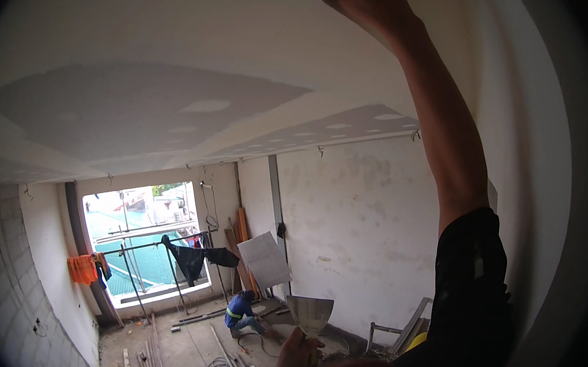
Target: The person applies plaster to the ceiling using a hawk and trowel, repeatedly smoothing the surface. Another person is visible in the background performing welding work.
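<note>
My right arm, in a black sleeve, reaches up to the ceiling. At the top rim my right hand is curled against a dark, straight-edged tool. The shadow and the picture's edge hide the fingers and most of that tool. Low in the middle, my left hand is closed round the handle of a wide putty knife. Its metal blade points upward. Grey board with pale filled patches shows between lighter coated bands overhead.
A person in blue crouches on the floor below, by lengths of pipe and timber. Clothes hang on a rail before the window opening. A pale sheet stands near the wall. Something yellow and a metal frame are at lower right.
</note>
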A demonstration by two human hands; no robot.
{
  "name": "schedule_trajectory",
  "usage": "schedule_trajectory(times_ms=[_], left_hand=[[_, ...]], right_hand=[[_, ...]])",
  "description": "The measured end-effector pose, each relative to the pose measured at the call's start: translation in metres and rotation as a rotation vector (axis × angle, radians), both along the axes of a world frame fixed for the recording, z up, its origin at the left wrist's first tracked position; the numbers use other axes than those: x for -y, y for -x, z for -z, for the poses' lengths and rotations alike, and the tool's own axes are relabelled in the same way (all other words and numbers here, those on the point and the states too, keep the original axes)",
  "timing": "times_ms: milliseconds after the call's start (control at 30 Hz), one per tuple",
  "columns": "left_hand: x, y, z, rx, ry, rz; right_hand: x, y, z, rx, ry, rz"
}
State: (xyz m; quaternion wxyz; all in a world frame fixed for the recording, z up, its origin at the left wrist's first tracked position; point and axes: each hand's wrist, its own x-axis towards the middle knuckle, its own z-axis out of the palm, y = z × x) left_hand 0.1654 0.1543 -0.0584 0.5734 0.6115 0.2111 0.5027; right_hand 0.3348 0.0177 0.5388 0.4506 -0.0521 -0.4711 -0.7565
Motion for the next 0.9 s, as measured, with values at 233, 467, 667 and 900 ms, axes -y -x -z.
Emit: schedule_trajectory(times_ms=[233, 467, 667, 900], left_hand=[[0.001, 0.002, -0.003, 0.008, 0.004, 0.012], [-0.002, 0.002, -0.003, -0.064, -0.084, -0.015], [-0.004, 0.004, 0.001, -0.177, -0.331, -0.12], [-0.002, 0.003, -0.001, -0.106, -0.196, -0.079]], right_hand=[[0.005, 0.007, 0.003, 0.03, 0.047, -0.026], [0.005, 0.005, 0.002, 0.01, 0.061, -0.02], [0.003, 0.006, 0.003, 0.017, 0.023, 0.046], [0.006, 0.007, 0.02, 0.024, 0.107, -0.011]])
